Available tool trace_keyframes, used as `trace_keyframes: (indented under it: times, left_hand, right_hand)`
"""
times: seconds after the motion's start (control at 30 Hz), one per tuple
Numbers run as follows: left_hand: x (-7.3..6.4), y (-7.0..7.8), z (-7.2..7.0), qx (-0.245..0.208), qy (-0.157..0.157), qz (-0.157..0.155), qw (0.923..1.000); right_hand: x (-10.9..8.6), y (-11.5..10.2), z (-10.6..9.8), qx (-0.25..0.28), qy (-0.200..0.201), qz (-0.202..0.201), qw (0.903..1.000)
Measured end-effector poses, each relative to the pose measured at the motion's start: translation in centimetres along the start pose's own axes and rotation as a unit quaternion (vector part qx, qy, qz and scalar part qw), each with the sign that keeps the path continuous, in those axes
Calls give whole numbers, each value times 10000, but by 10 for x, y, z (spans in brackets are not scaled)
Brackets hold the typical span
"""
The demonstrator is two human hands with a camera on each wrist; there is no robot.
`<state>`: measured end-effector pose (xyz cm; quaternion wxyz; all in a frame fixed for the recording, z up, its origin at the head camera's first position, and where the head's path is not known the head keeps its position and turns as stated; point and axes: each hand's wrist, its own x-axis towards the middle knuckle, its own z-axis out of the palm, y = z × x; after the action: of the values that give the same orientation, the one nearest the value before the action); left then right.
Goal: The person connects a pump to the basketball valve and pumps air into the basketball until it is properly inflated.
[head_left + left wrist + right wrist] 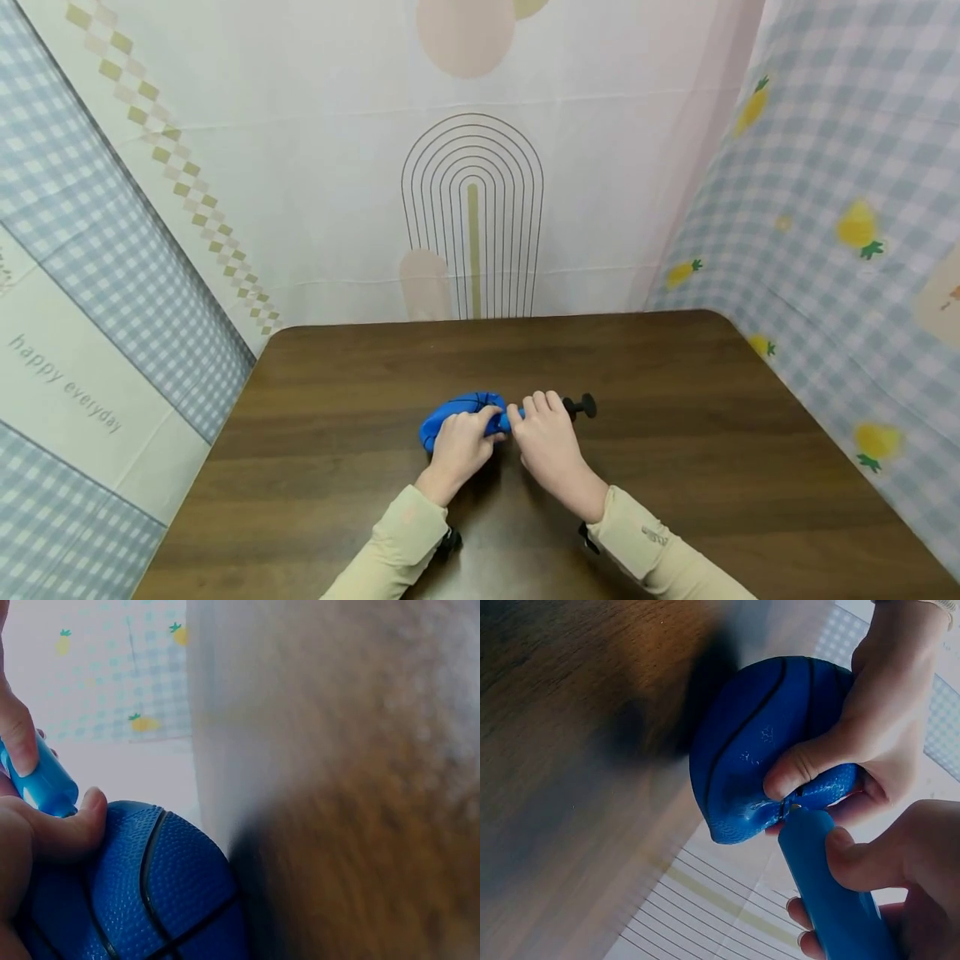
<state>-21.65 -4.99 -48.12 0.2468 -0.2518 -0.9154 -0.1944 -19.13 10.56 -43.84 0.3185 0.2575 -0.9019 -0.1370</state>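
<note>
A small blue basketball (442, 419) with black seam lines is partly collapsed, its side dented in the right wrist view. My left hand (461, 447) grips it, with the thumb pressing beside the dent. In my right hand (549, 443) is a blue hand pump (814, 859), fingers and thumb wrapped round its barrel. The pump's black handle (588, 406) sticks out to the right past the knuckles. At its other end, the tip meets the ball right by my left thumb, where a bit of metal needle (795, 806) shows.
Both hands work over a brown wooden table (337, 375). A pale patterned cloth (330, 200) hangs behind its far edge, and checked cloths (810, 275) hang at the sides. Dark straps (448, 542) sit at the wrists, below the sleeve cuffs.
</note>
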Motion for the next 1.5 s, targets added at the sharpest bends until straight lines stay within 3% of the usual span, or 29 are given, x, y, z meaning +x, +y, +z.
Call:
trace_keyframes:
  times: [0.6,0.93,1.23,1.5]
  left_hand:
    - [0,1,0,-179,-321,-80,9993]
    - [2,4,0,-229,-554,-361,9976]
    - [0,8,5,-246,-460,-458,9976]
    - [-3,12,8,-642,-254,-1000,9926]
  right_hand:
    - [4,-8,2,79,-14,149,9999]
    - [3,-15,9,61,39,364,9993]
    - [-1,-24,15,-241,251,423,9985]
    - [-3,-22,22,-96,134,580,9982]
